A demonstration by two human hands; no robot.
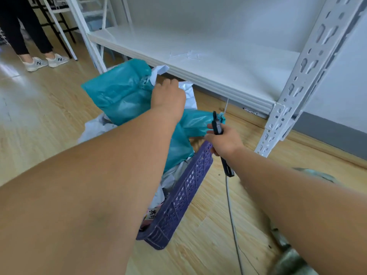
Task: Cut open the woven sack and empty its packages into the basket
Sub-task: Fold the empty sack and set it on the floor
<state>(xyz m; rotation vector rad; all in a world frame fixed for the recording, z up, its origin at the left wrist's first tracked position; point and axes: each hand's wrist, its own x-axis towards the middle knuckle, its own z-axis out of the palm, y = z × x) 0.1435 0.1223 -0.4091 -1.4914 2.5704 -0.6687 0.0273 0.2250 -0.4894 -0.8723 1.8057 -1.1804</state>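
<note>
Clearly soft, limp cloth: the teal sack (121,96) hangs over the basket (184,193) between your hands, left hand (168,96) bunching its upper end, right hand (224,140) clamped on cutter (217,126) and lower corner; grip gathered folds, probably light.

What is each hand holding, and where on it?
Left hand grips the teal sack at its upper edge. Right hand holds a black cutter around its middle.

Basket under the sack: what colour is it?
Dark purple-blue, perforated plastic basket; head view, the only one.
</note>
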